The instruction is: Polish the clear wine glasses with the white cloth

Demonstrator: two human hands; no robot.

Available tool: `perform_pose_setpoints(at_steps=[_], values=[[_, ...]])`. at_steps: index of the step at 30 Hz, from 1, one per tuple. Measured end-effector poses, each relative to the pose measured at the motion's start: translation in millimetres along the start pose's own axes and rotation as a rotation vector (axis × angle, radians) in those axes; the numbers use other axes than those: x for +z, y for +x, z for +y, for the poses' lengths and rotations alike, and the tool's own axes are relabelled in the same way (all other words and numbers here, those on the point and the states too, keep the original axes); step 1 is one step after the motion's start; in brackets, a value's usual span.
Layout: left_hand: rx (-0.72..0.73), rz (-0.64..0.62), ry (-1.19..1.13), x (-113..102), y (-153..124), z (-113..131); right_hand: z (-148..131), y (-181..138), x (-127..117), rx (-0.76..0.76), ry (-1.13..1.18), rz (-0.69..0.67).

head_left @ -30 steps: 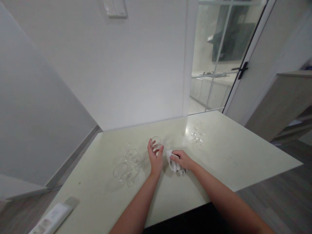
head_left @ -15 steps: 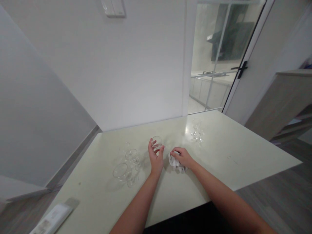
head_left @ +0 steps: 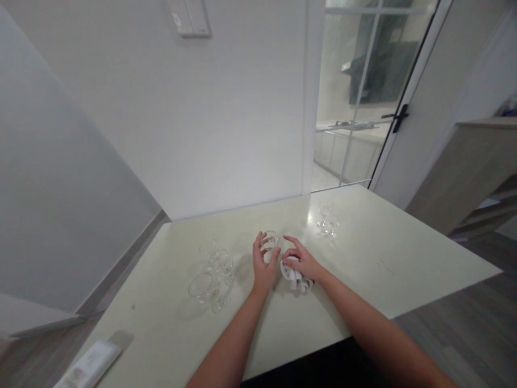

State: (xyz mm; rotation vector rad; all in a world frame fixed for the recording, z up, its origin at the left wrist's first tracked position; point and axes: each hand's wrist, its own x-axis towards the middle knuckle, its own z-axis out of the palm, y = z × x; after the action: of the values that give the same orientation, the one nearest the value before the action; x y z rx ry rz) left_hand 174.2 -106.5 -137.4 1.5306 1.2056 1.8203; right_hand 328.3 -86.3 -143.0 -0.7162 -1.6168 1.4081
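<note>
A clear stemmed glass (head_left: pixel 270 240) is held by its bowl in my left hand (head_left: pixel 264 264), between the thumb and fingers, with its rim facing up. Close by on the right, my right hand (head_left: pixel 302 261) grips a crumpled white cloth (head_left: pixel 297 277), its index finger stretched out towards the glass. The cloth hangs below the palm and does not visibly touch the glass. To the left of my hands, several clear stemmed glasses (head_left: pixel 201 286) stand together on the table; their stems and feet are hard to make out.
More small clear glasses (head_left: pixel 328 225) stand at the back right of the pale table (head_left: pixel 404 253). A white box-like object (head_left: pixel 91 362) lies at the near left edge. Behind the table rise a white wall (head_left: pixel 242 108) and a glass-paned door (head_left: pixel 355 97).
My left hand and its glass have moved right, nearer to my right hand. My right index finger has stretched out from the cloth.
</note>
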Motion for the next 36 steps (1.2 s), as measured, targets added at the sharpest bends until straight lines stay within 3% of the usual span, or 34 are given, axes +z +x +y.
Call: perform_pose_setpoints(at_steps=[6, 14, 20, 24, 28, 32, 36], values=[[0.064, -0.202, 0.055, 1, -6, 2, 2, -1, 0, 0.019, 0.166, 0.006], [0.128, -0.397, 0.079, -2, -7, 4, 6, 6, 0, -0.091, 0.061, 0.061], [0.154, -0.477, 0.110, 1, -7, 5, 4, 6, 4, -0.063, 0.114, 0.067], [0.179, -0.442, 0.175, 3, -7, 1, 3, 6, 4, -0.034, 0.123, 0.197], [0.104, -0.453, 0.158, 1, -6, -4, 0, 10, -13, -0.007, -0.010, 0.408], [0.070, -0.631, 0.128, 0, -6, -5, -2, 11, -34, -0.012, -0.132, 0.512], [0.156, -0.778, 0.165, 1, -9, 2, -7, 7, -44, -0.027, -0.283, 0.549]])
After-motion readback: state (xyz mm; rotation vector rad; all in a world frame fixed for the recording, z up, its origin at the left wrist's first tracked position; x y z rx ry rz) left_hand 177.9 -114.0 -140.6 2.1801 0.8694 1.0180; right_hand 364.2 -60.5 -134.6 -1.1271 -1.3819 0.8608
